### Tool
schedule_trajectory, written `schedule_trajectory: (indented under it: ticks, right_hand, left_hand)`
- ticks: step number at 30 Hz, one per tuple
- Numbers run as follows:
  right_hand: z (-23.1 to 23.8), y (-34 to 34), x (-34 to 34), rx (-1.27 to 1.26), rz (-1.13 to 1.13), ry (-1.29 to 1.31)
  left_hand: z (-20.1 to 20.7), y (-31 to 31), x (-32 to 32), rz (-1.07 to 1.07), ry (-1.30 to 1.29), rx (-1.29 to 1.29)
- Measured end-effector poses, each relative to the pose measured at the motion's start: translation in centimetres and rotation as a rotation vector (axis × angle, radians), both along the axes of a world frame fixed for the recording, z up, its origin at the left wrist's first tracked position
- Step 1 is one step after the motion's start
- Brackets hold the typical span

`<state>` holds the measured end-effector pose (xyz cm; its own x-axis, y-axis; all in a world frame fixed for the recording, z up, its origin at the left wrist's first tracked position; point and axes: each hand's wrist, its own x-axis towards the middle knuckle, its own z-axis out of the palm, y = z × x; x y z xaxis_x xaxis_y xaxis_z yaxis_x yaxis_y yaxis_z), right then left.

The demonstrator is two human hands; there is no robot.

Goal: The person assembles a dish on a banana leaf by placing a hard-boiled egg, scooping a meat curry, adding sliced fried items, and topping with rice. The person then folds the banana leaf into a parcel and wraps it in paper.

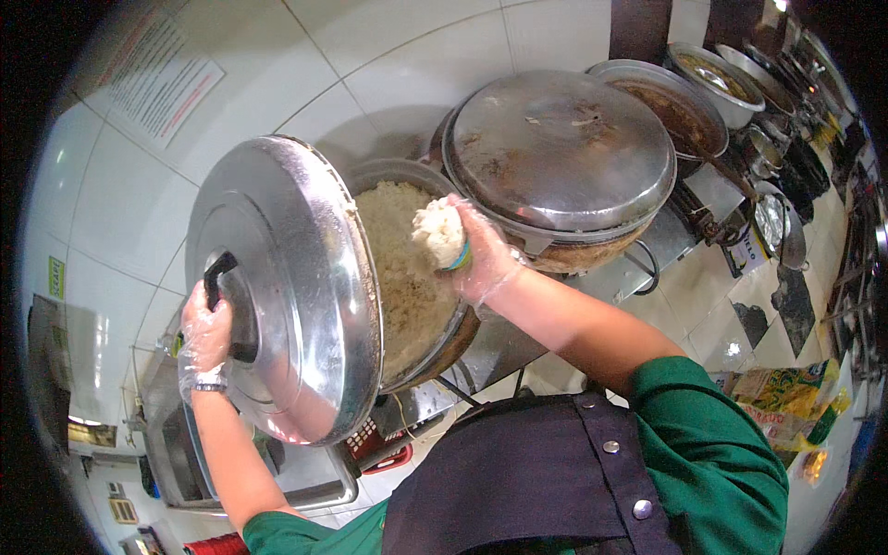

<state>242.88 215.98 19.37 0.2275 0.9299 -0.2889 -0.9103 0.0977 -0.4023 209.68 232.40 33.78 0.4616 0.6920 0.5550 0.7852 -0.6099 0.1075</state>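
My left hand (207,326), in a clear plastic glove, is closed round the black handle (218,274) of a large shiny metal lid (305,268). The lid is tilted up on edge, and it covers the left side of a big pot (442,347). Inside the pot is cooked rice (400,268), its surface dug down toward the near side. Above the rice, my gloved right hand (486,254) grips a small cup (460,256) with a blue-green side. A rounded heap of rice (438,229) fills the cup's mouth.
A second big pot with its stained lid (560,148) on stands close on the right. Beyond it are an open pan of brown food (661,106) and a bowl (717,83). A metal sink (319,486) is at lower left, and a tiled wall (407,46) rises behind.
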Motion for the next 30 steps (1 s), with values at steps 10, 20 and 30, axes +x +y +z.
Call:
schedule_trajectory:
  ticks: [10,20,30]
  right_hand:
    - [0.2,0.8,-1.3,-0.275,0.039,-0.689]
    - [-2.8,5.8,-6.7,0.234,1.308,-2.535]
    - [-2.3,3.2,-5.1,0.065,1.084,-2.254]
  left_hand:
    - [-2.1,1.9,-0.5,-0.004,0.029,-0.232]
    - [-0.6,-5.3,-11.0,0.127,-0.066,-0.09]
    - [-1.7,-9.8,-16.7,0.203,-0.107,-0.134]
